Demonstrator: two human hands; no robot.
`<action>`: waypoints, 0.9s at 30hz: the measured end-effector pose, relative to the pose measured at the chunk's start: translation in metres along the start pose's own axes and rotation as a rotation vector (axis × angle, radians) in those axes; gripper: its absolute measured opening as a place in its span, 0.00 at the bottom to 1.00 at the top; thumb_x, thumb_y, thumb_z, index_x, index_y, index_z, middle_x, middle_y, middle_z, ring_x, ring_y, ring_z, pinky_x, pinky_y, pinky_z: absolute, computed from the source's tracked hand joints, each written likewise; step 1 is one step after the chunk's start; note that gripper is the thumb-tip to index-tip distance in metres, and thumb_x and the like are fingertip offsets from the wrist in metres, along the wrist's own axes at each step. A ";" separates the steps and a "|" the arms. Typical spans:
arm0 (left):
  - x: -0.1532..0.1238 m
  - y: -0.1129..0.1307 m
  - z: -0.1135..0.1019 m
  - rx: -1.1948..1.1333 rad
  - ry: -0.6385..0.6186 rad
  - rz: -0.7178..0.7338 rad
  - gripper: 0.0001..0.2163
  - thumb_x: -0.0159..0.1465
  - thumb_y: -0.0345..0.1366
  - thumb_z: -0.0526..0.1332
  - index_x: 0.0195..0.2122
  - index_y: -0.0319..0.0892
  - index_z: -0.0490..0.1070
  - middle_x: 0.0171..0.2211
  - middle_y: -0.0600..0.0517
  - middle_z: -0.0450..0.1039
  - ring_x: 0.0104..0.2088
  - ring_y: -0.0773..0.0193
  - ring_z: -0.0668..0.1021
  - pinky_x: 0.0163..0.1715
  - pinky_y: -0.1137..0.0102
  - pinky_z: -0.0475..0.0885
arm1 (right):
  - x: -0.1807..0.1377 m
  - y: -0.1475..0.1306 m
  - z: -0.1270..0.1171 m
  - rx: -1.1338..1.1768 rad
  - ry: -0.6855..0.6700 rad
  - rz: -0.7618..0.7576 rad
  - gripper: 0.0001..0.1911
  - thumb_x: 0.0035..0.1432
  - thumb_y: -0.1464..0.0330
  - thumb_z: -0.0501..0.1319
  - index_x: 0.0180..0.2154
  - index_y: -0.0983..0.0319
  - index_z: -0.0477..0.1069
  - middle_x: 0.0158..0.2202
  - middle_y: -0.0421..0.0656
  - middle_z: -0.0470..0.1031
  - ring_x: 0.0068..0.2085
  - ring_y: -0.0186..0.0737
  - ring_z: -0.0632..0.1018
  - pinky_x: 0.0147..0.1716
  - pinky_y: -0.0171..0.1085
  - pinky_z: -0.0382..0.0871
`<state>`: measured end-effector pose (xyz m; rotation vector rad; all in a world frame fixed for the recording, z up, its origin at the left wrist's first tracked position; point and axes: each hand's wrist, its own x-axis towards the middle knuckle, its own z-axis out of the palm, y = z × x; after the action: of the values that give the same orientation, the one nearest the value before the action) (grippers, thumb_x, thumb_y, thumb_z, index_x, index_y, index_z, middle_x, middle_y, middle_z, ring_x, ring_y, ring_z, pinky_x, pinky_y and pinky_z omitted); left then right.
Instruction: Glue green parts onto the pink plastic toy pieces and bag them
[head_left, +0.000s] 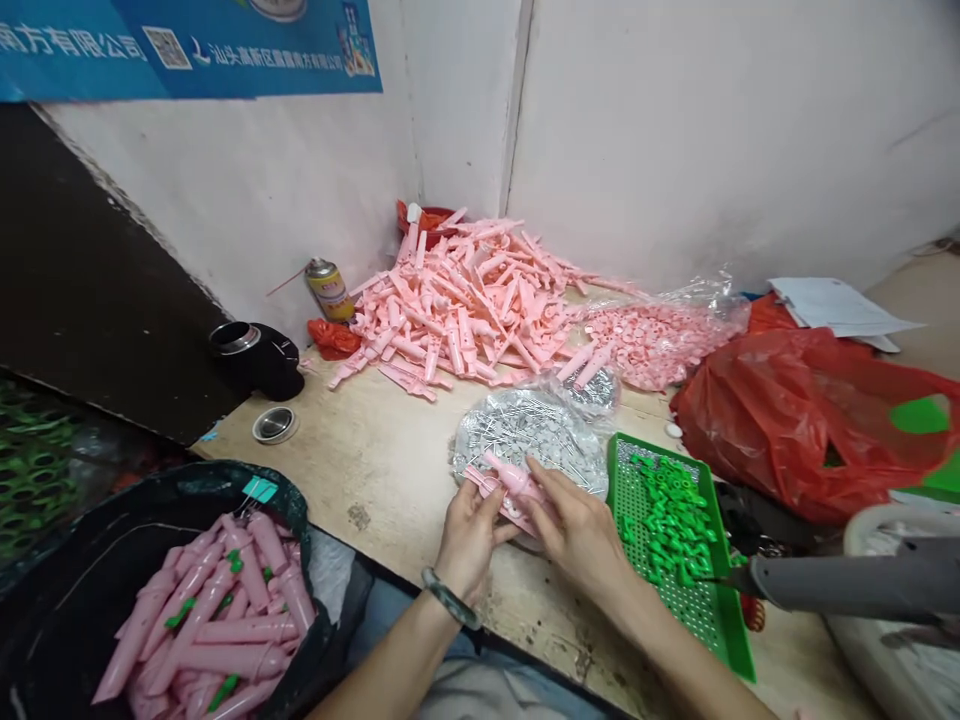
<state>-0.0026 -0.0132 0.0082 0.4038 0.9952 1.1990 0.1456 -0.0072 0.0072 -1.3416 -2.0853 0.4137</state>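
My left hand [466,540], with a dark bangle at the wrist, pinches a pink plastic shell half [480,480] with small white pieces showing inside it. Fingers of my right hand [577,522] close on a second pink shell half [511,474], held tilted right beside the first. Whether the two halves touch is hard to make out. Both hands are just in front of a clear plastic bag [532,430] of metal rods and small whitish parts. To the right of my right hand stands a green perforated tray [626,500] with small green parts [675,510].
Behind lies a large heap of pink shell parts [480,300], beside a bag of small pink pieces [660,340]. A dark-lined bin [292,500] at lower left holds pink tubes. A grey power tool [847,585] and red plastic bag [810,410] are at right; a spray can [328,290] stands at left.
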 end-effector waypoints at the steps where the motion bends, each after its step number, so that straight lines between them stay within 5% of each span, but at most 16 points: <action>1: -0.001 -0.002 0.002 0.008 0.002 0.005 0.20 0.56 0.40 0.69 0.48 0.41 0.70 0.48 0.42 0.76 0.45 0.55 0.79 0.41 0.63 0.77 | -0.003 0.000 0.000 0.023 0.035 0.013 0.20 0.66 0.66 0.56 0.59 0.60 0.67 0.48 0.50 0.78 0.44 0.48 0.81 0.40 0.43 0.78; 8: -0.011 -0.003 0.007 -0.016 0.040 -0.019 0.10 0.56 0.35 0.62 0.40 0.41 0.69 0.36 0.48 0.76 0.37 0.60 0.78 0.40 0.65 0.75 | -0.019 -0.012 0.005 0.065 0.110 -0.037 0.19 0.66 0.70 0.55 0.57 0.57 0.70 0.48 0.49 0.78 0.46 0.48 0.81 0.44 0.46 0.79; 27: -0.018 -0.003 0.015 -0.035 0.043 0.001 0.17 0.58 0.41 0.66 0.46 0.40 0.69 0.46 0.44 0.75 0.46 0.56 0.78 0.38 0.70 0.75 | -0.029 -0.022 0.011 -0.073 0.232 -0.112 0.22 0.65 0.72 0.57 0.60 0.58 0.67 0.47 0.51 0.78 0.44 0.49 0.81 0.40 0.45 0.80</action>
<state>0.0113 -0.0272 0.0216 0.3527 1.0097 1.2285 0.1316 -0.0425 0.0019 -1.2423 -1.9853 0.1287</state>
